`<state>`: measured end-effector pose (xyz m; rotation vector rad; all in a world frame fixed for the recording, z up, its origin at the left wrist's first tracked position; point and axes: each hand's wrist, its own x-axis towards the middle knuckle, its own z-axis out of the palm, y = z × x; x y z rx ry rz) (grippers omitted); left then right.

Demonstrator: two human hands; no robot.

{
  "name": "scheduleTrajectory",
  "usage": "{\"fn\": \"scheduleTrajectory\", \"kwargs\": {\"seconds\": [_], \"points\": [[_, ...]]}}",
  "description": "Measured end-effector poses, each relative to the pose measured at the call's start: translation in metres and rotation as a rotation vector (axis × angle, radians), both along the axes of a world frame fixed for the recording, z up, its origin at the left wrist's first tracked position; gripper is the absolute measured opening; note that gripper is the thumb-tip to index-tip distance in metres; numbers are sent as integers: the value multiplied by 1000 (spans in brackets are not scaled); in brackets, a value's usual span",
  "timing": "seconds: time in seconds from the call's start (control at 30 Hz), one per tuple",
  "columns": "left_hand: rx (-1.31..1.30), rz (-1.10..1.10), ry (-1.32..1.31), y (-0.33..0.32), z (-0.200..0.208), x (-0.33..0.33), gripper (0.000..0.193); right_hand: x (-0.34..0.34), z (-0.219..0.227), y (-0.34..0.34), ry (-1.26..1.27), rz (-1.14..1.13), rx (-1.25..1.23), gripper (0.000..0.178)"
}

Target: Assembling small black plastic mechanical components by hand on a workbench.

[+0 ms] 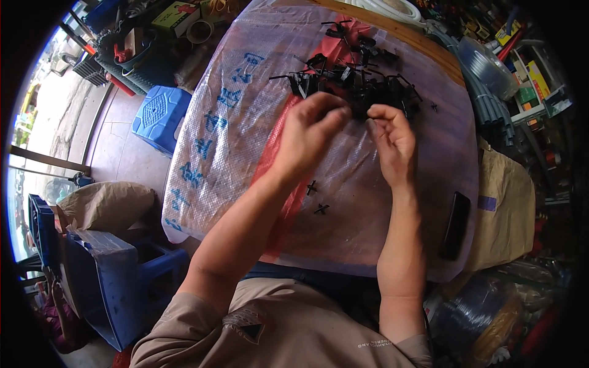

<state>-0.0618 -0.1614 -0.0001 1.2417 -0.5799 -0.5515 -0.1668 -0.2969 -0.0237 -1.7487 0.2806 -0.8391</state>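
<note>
My left hand (pixel 314 126) is at the near edge of a pile of black plastic parts (pixel 343 76), its thumb and fingers curled together. Just to the right, my right hand (pixel 394 138) pinches with thumb against fingertips. Whatever either hand holds is too small or hidden to make out. The thin-armed black parts lie heaped on a table covered with a translucent woven plastic sheet (pixel 227 147). Closer to me, one small black cross-shaped piece (pixel 311 187) lies near another cross-shaped piece (pixel 321 209). A third small black piece (pixel 434 107) sits right of the pile.
A black phone (pixel 455 226) lies at the table's right edge. Left of the table stand a blue plastic stool (pixel 161 116) and a larger blue stool (pixel 116 282). Grey pipes (pixel 491 92) and a tan sack (pixel 506 208) crowd the right side.
</note>
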Motion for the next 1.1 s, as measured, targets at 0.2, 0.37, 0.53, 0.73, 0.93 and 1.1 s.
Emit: {"fn": "scheduleTrajectory", "kwargs": {"seconds": [0.2,0.37,0.53,0.73,0.93,1.1], "points": [[-230,82,588,0,-9,33,20,15,-15,-24,330,-458,-932,59],[-349,104,648,8,-16,50,16,21,-9,-15,155,-26,-770,30],[-290,210,600,11,-12,55,8,1,4,-7,282,72,-699,20],[-114,60,397,14,-3,47,14,-10,11,2,389,10,-677,24],[139,-12,76,20,18,32,20,-9,15,2,321,-40,-394,21],[214,-65,-171,17,16,25,22,-18,27,-3,140,59,96,25]]}}
